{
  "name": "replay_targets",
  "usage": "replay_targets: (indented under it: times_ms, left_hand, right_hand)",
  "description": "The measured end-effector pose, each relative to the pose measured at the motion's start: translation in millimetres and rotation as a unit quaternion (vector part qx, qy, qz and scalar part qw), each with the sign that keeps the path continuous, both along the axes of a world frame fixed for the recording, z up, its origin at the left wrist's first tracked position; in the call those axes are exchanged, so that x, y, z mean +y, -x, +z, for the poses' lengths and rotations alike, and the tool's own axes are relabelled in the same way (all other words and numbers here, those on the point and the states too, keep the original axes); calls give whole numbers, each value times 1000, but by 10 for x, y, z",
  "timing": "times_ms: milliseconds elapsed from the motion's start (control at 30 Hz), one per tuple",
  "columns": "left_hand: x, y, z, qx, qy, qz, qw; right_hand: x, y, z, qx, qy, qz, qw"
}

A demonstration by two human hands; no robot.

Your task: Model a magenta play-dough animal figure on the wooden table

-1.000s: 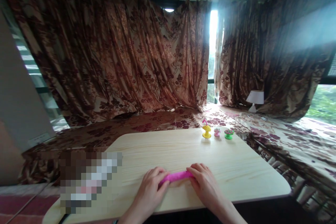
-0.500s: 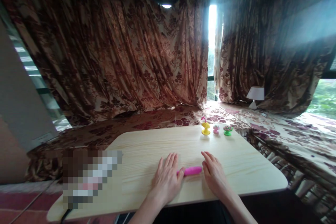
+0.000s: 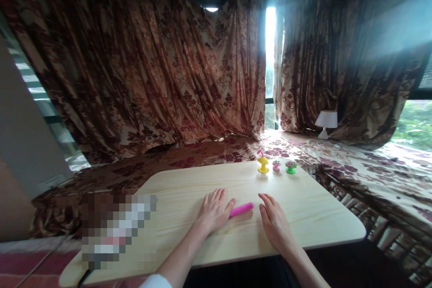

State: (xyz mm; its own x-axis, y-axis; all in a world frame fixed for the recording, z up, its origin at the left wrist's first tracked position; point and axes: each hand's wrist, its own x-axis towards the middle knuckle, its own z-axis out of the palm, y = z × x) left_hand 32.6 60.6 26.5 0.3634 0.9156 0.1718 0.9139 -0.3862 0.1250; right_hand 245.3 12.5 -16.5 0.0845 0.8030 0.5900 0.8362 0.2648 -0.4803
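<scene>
On the bench point(image 3: 182, 184), the roll point(image 3: 242, 209) lies between the left grip point(image 3: 214, 211), at its left end, and the right grip point(image 3: 275, 218). Three mushrooms point(image 3: 276, 165) stand in a row by the far right corner; a blurred item point(image 3: 121, 229) lies along the left edge. Behind, a lamp point(image 3: 326, 119) stands on the ledge point(image 3: 297, 141).

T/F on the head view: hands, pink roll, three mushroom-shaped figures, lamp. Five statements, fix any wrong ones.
1. The left hand hides one end of the pink roll. True.
2. The right hand grips the pink roll. False: the right hand is apart from it, fingers extended.
3. The yellow figure stands left of the small pink figure. True.
4. The green figure is the middle one. False: the green figure is rightmost.
5. The lamp stands beyond the wooden table. True.
</scene>
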Motion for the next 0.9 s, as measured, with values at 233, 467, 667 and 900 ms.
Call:
replay_targets:
  times_ms: [233,467,667,900]
  left_hand:
    - [-374,22,-35,2,-27,-33,999]
    - [-991,80,-143,-8,-88,-95,992]
    - [-404,31,-38,-12,-15,-48,999]
    - [225,9,7,-13,14,4,1000]
  right_hand:
    - [-18,13,-3,1,17,-1,1000]
    - [-27,18,5,-2,14,-8,1000]
    - [-19,27,8,-13,11,-6,1000]
    - [-16,27,11,-20,12,-3,1000]
